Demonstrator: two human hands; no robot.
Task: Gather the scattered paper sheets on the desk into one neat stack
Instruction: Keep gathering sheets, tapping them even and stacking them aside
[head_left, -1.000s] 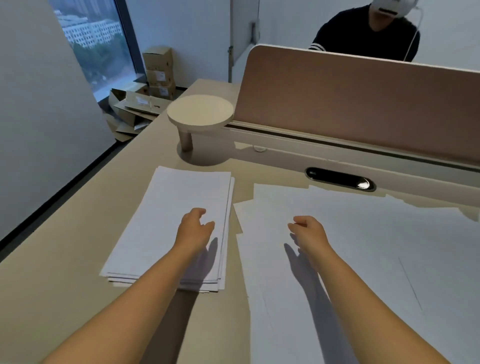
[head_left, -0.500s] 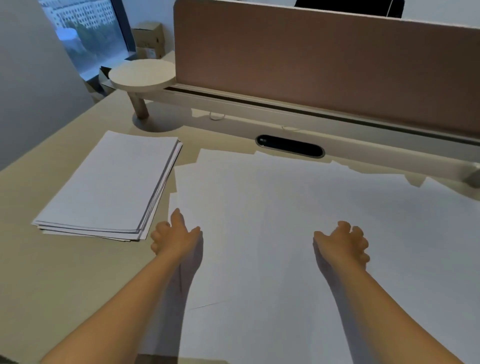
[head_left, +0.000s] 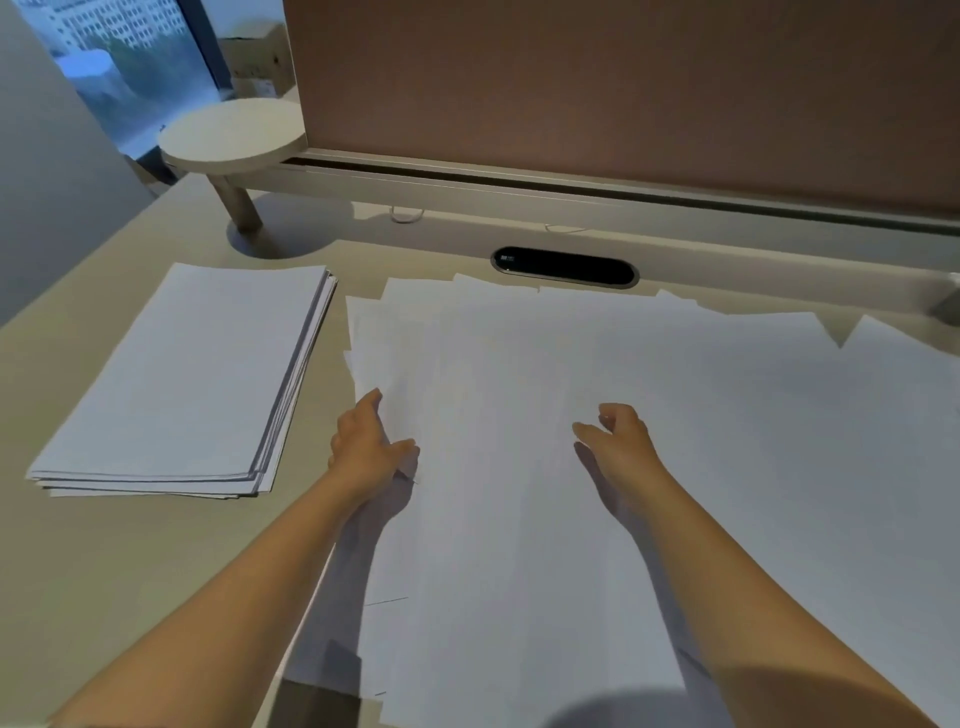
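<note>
Head view: at left on the desk (head_left: 104, 561) lies a neat stack (head_left: 182, 379) of paper. Just right of it, the left hand (head_left: 370, 448) rests loosely open on the left edge of the scattered sheets (head_left: 727, 426). The right hand (head_left: 618, 441) hovers over them, fingers loosely curled, holding nothing.

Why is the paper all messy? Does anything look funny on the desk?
Yes. The loose sheets on the right lie spread out and overlapping at odd angles, with jagged corners poking out along the far edge. The stack on the left is tidier, though its edges fan out a little. Nothing looks torn or spilled.
</note>
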